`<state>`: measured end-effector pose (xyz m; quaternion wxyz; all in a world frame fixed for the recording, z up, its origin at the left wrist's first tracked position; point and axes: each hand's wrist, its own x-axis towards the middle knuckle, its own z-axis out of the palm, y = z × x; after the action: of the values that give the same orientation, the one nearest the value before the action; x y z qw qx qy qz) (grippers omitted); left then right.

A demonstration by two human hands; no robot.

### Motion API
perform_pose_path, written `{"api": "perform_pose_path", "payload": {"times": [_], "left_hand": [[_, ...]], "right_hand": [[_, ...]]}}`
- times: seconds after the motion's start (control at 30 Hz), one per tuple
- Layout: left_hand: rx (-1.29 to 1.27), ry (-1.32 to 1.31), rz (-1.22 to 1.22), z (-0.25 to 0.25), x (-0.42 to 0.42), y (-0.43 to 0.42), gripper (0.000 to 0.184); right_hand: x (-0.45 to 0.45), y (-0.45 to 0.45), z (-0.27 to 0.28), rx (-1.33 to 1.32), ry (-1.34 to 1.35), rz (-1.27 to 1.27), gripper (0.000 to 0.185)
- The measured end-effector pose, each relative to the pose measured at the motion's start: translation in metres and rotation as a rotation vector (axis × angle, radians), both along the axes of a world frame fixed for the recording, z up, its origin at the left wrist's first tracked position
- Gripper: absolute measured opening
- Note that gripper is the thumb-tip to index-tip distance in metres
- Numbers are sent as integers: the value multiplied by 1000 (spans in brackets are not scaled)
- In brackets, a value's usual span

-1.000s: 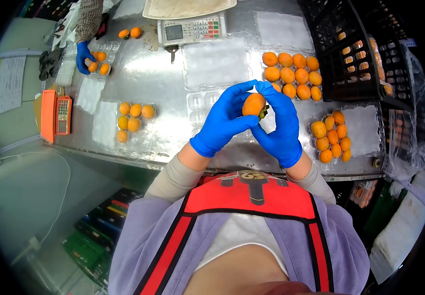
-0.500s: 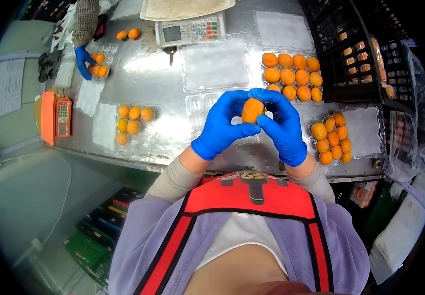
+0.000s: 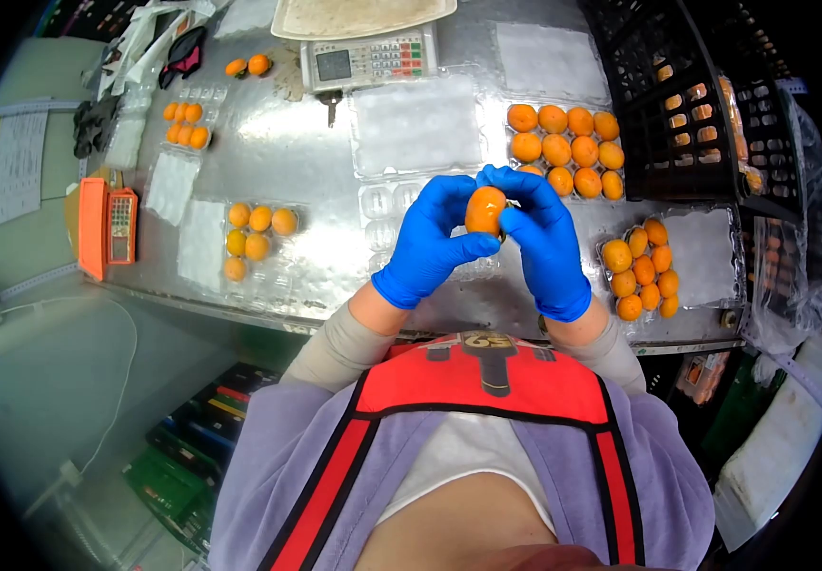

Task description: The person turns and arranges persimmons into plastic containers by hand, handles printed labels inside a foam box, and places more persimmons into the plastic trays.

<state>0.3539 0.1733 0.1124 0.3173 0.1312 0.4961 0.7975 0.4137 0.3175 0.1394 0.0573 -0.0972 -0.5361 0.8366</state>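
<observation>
An orange persimmon (image 3: 484, 210) is held up over the metal table between my two blue-gloved hands. The fingers of my left hand (image 3: 430, 240) close round its left side, the thumb beneath. On the other side, my right hand (image 3: 546, 249) grips it by the thumb and fingers, near a bit of green leaf. Behind my hands lies a clear plastic tray (image 3: 374, 202) with moulded cups, partly hidden. A tray of persimmons (image 3: 583, 149) in rows sits beyond my right hand. Nearer the edge is another filled group of persimmons (image 3: 642, 269).
A scale (image 3: 373, 65) stands at the back, and an orange scale (image 3: 108, 228) on the left. A tall black crate (image 3: 658, 105) rises at the right. Partly filled trays hold persimmons (image 3: 258, 219) and smaller orange fruit (image 3: 184, 135) on the left.
The persimmon has been turned in my hands and shifted slightly left. Another person's blue-gloved hand has left the small tray at the far left, where more fruit now shows.
</observation>
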Motion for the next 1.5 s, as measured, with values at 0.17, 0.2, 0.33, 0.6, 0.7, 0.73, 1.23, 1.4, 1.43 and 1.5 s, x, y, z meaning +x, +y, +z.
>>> {"api": "perform_pose_path", "payload": {"times": [0.17, 0.2, 0.33, 0.6, 0.7, 0.73, 1.23, 1.4, 1.43, 1.5], "left_hand": [[-27, -13, 8, -3, 2, 2, 54], [-30, -27, 20, -4, 2, 2, 53], [-44, -9, 46, -17, 0, 1, 51], [-44, -21, 84, -21, -2, 0, 57], [-59, 27, 92, -20, -3, 0, 60], [-65, 50, 94, -20, -3, 0, 61], [-300, 689, 126, 5, -12, 0, 74], [-338, 827, 160, 7, -10, -1, 76], [-377, 920, 182, 7, -9, -1, 79], [-434, 990, 190, 11, -10, -3, 80]], "right_hand": [[0, -14, -14, 148, 62, -100, 33], [-1, -15, -17, 162, 51, -118, 32], [-8, -21, -29, 197, 50, -150, 28], [-20, -7, -15, 36, -66, -48, 26], [-16, -5, -16, 46, 26, -31, 35], [-15, -4, -16, 54, 18, -21, 35], [0, 3, -18, -10, 16, -5, 46], [0, 1, -19, -5, 60, 61, 53], [1, 1, -20, -8, 27, 87, 55], [1, 1, -20, -11, -5, 115, 57]]}}
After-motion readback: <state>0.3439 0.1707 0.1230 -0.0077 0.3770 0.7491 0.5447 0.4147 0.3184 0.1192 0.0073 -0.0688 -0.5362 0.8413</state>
